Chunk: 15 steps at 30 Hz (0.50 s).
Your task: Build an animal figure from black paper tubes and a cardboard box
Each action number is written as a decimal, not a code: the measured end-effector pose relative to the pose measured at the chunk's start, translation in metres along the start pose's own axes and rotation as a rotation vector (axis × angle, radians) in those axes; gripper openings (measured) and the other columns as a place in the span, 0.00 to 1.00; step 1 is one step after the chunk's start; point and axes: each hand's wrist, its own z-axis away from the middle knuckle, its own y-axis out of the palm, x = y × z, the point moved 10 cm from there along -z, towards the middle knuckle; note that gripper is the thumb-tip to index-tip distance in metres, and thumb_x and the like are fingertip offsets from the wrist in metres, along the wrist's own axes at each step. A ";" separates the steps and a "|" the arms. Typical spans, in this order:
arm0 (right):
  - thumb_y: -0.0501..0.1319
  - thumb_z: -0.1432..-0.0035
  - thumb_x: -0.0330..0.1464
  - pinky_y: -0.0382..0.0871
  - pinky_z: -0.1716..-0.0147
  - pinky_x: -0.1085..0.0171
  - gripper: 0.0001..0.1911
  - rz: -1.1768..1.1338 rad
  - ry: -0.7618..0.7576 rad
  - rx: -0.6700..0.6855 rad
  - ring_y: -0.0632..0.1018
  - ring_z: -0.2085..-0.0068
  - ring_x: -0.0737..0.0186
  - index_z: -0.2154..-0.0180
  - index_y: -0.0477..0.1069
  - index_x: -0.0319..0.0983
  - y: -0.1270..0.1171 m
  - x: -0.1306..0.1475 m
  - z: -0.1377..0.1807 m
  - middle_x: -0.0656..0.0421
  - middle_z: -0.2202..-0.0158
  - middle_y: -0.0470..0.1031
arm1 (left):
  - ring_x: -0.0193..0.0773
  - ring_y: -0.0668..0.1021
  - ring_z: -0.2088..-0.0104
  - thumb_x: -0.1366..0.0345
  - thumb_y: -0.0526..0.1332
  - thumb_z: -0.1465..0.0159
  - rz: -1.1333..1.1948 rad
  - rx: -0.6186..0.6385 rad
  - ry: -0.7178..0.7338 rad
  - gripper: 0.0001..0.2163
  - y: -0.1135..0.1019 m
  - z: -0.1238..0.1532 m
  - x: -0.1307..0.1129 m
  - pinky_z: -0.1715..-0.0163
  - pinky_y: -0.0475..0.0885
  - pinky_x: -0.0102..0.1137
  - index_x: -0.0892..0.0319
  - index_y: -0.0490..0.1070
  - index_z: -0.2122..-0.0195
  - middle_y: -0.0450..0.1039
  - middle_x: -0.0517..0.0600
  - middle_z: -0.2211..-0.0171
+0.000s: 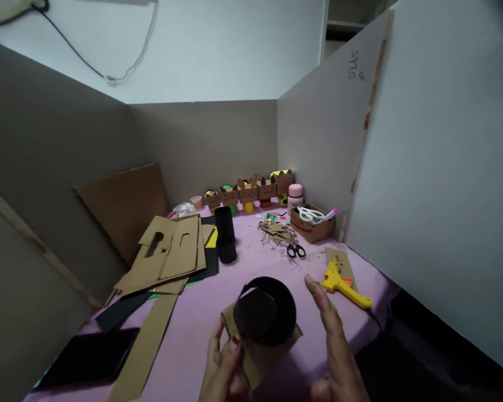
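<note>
In front of me, my left hand [226,360] grips a piece of brown cardboard [262,360] from its left side, thumb on the near face. A short black paper tube [285,312] sits against that cardboard, its round opening tilted toward me. Brown cardboard shows inside the tube; how the two are joined I cannot tell. To the right of the tube, apart from it, my right hand [335,349] is raised with its index finger stretched out and nothing in it. Nearest beyond that hand lies a yellow glue gun [339,282] on a cardboard strip [347,261].
Flat cardboard pieces [180,251] pile up at left, near a black tablet [90,357]. Two black tubes [225,223] stand mid-table. Black-handled scissors [295,250] lie by cardboard scraps [276,231]. Behind are cardboard animal figures [248,194], a pink bottle [295,194] and a tool box [312,228].
</note>
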 end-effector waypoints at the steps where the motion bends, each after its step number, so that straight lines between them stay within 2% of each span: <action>1: 0.38 0.43 0.57 0.47 0.38 0.46 0.42 -0.011 0.014 0.008 0.52 0.35 0.45 0.35 0.39 0.40 0.000 -0.002 0.000 0.53 0.34 0.49 | 0.53 0.76 0.51 0.54 0.72 0.57 0.020 -0.015 -0.005 0.41 -0.003 -0.001 0.001 0.55 0.72 0.41 0.48 0.57 0.43 0.76 0.53 0.55; 4: 0.40 0.42 0.56 0.48 0.39 0.46 0.42 -0.034 0.031 0.021 0.52 0.35 0.45 0.35 0.38 0.39 0.001 -0.005 0.000 0.52 0.33 0.48 | 0.54 0.74 0.50 0.58 0.75 0.61 0.051 -0.027 0.031 0.43 -0.007 -0.003 -0.001 0.55 0.72 0.42 0.48 0.56 0.44 0.74 0.54 0.53; 10: 0.49 0.40 0.50 0.46 0.39 0.44 0.40 -0.070 0.016 -0.007 0.49 0.35 0.43 0.35 0.37 0.39 0.000 -0.006 0.000 0.53 0.33 0.46 | 0.55 0.71 0.47 0.55 0.74 0.60 -0.061 -0.031 0.158 0.47 -0.007 0.001 -0.015 0.50 0.68 0.45 0.48 0.51 0.41 0.68 0.57 0.48; 15: 0.49 0.37 0.45 0.55 0.40 0.46 0.31 -0.161 0.038 -0.070 0.53 0.35 0.50 0.36 0.42 0.50 -0.009 -0.018 -0.006 0.62 0.34 0.53 | 0.57 0.66 0.43 0.52 0.73 0.62 -0.170 -0.026 0.273 0.53 0.000 0.011 -0.031 0.47 0.65 0.45 0.50 0.45 0.38 0.62 0.61 0.43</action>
